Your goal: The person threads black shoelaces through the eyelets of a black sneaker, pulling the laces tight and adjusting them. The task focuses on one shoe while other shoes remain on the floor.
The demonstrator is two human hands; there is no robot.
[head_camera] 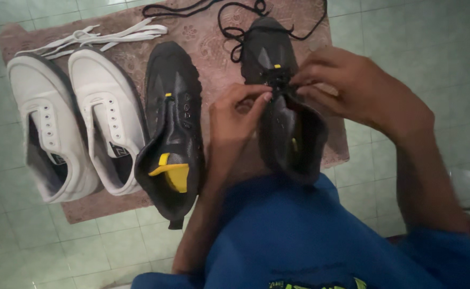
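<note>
a pale green tiled floor (433, 48) carries a worn pinkish-brown patterned mat (213, 48), and on the mat four shoes stand in a row, toes away from the person. a blue garment (299, 235) fills the near foreground.

farthest left are two white lace-up sneakers (47, 128) (109, 115), both with bare eyelets; their flat white laces (93, 37) lie loose on the mat just beyond the toes. next comes a black sports shoe with a yellow insole tab (173, 134), also without a lace, its tongue open. a second black lace (181, 8) lies loose along the mat's far edge.

the right-hand black sports shoe (286, 107) is the one in hand, propped at the mat's right side. its black lace (235, 29) trails from the toe end in loops over the mat. the lace seems to be in only the eyelets nearest the toe, so by my reading one shoe of four is barely begun and three are untouched.

the left hand (235, 120) pinches at the eyelet area with fingertips closed on the lace or the eyelet edge; which, i cannot tell. the right hand (353, 85) is curled over the other side, fingers pinched at the same spot.
</note>
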